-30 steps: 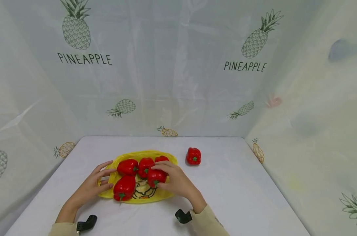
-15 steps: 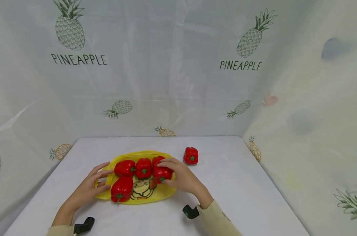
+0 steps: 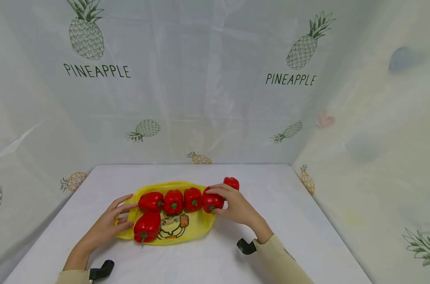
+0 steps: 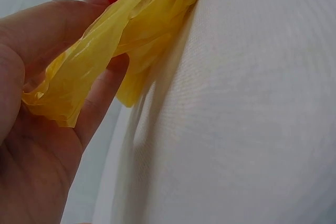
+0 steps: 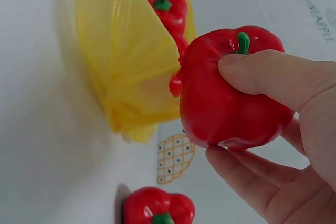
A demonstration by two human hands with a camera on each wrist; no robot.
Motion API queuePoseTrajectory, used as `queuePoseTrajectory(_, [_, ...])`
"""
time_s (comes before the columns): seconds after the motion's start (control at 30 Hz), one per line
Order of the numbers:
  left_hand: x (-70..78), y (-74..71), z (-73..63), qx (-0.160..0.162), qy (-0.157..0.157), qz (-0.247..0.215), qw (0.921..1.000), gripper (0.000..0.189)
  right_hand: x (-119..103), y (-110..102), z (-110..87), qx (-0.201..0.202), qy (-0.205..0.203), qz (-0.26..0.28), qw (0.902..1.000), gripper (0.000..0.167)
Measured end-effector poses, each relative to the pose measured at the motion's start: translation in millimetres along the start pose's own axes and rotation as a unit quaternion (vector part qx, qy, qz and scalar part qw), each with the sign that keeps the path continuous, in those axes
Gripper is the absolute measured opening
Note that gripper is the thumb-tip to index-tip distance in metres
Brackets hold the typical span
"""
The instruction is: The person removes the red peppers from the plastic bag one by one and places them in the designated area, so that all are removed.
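My right hand [image 3: 240,207] holds a red bell pepper [image 3: 213,202] at the right end of a yellow plastic bag [image 3: 197,229]. In the right wrist view, the thumb lies by its green stem and the fingers support it from below, beside the bag's edge. Several more red peppers [image 3: 173,201] lie in the bag around a printed cartoon figure. At the bag's left end rests my left hand [image 3: 106,225], fingers spread, with a fingertip by a pepper. The left wrist view shows loose yellow film [image 4: 100,61] between thumb and fingers, not tightly pinched.
Another red pepper [image 3: 231,182] stands on the white table [image 3: 278,221] behind my right hand, partly covered by it. A pineapple-print sheet [image 3: 215,98] hangs at the back and sides. Each wrist carries a small black device [image 3: 246,246].
My right hand has moved right with its pepper, from over the other peppers to the bag's right end. The left hand and the bag stay nearly in place.
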State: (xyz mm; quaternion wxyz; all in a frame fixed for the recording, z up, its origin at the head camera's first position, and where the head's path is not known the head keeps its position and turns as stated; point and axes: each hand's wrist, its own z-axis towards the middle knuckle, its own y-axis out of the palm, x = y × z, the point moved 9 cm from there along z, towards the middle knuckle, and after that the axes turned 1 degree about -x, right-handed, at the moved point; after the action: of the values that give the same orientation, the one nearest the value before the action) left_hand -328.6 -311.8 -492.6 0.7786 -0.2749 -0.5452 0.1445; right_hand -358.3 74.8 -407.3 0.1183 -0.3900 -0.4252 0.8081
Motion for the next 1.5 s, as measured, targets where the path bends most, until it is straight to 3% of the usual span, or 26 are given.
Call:
queuePoseTrajectory(0.3, [0.8, 2.2, -0.3, 0.001, 0.006, -0.003, 1.0, 0.045, 21.7, -28.1, -8.5, 0.026, -0.011, -0.009, 0.9996, 0.056])
queuePoseTrajectory(0.5, [1.9, 2.1, 0.3, 0.0, -0.004, -0.001, 1.0, 0.047, 44.3, -44.6, -18.7, 0.037, 0.013, 0.0, 0.9992, 0.061])
queuePoseTrajectory(0.7, [1.1, 2.0, 0.4, 0.003, -0.01, 0.002, 0.9999, 0.048, 69.5, -54.2, -28.8, 0.035, 0.039, 0.0, 0.9986, 0.062])
queuePoseTrajectory(0.9, [0.8, 2.1, -0.4, 0.004, -0.014, 0.001, 0.9999, 0.048, 86.6, -65.4, -36.5, 0.042, 0.034, 0.003, 0.9985, 0.061])
queuePoseTrajectory(1.5, [4.5, 1.2, -1.7, 0.004, -0.011, 0.003, 0.9999, 0.046, 119.2, -82.7, -41.4, 0.059, 0.04, -0.008, 0.9975, 0.061])
